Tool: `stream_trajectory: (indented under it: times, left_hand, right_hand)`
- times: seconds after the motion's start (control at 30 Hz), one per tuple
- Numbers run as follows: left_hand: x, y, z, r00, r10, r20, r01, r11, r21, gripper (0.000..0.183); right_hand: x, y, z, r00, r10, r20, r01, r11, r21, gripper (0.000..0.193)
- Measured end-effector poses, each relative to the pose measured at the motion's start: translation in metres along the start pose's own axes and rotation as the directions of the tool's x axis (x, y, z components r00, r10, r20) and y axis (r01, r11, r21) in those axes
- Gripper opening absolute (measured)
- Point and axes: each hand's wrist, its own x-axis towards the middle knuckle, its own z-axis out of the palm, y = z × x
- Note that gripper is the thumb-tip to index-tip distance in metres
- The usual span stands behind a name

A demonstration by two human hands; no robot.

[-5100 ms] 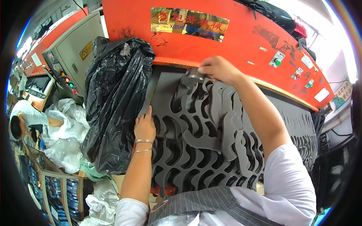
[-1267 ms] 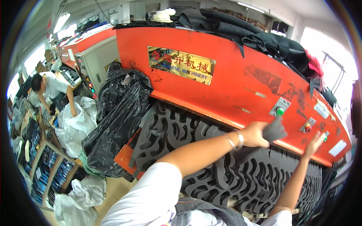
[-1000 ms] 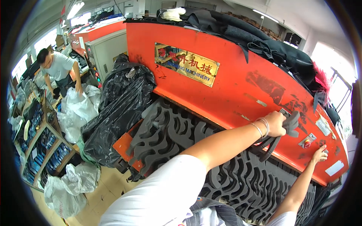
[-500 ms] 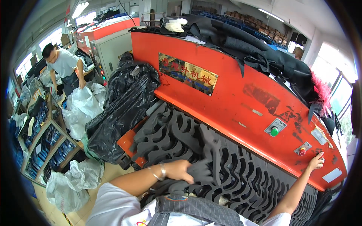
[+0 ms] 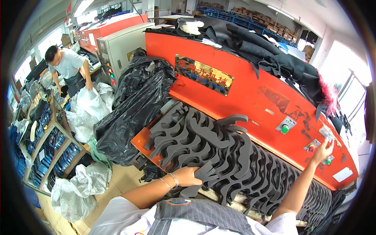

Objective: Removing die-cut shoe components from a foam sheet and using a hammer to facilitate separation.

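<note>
Rows of dark grey, wavy foam strips (image 5: pixel 188 135) lie across the bed in front of the red machine (image 5: pixel 243 94). At the near left edge of these strips, my left hand (image 5: pixel 186 177) is closed on some wavy foam pieces (image 5: pixel 209 172); its fingertips are partly hidden. One curved foam piece (image 5: pixel 235 118) sticks up against the machine's front. On the right, my right hand (image 5: pixel 323 152) is raised at the machine's panel with fingers apart, holding nothing. Just under it shows a green push button (image 5: pixel 328 161); a red button (image 5: pixel 311 148) is to its left.
A black plastic bag (image 5: pixel 133 105) bulges at the machine's left end. A wooden rack (image 5: pixel 58 145) of blue pieces and white sacks (image 5: pixel 80 192) stand on the left floor. Another person (image 5: pixel 70 70) bends over a white sack. Black sheet material (image 5: pixel 258 47) covers the machine's top.
My right hand has lifted from the panel, and the green button under it now shows. My left hand has closed on foam pieces at the near edge. The head view has shifted slightly.
</note>
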Motion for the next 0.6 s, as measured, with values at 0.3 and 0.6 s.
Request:
stream_trajectory:
  times: [0.3,0.6]
  left_hand:
    - [-0.036,-0.043,0.014,0.948,0.100,-0.303,-0.132,0.987,-0.087,0.051]
    - [-0.043,-0.078,-0.003,0.956,0.110,-0.270,-0.137,0.987,-0.083,0.058]
  right_hand:
    - [-0.163,-0.315,0.016,0.898,-0.281,0.338,0.000,0.770,0.638,0.026]
    - [-0.266,-0.439,-0.004,0.612,-0.639,0.467,0.120,0.658,0.744,0.010]
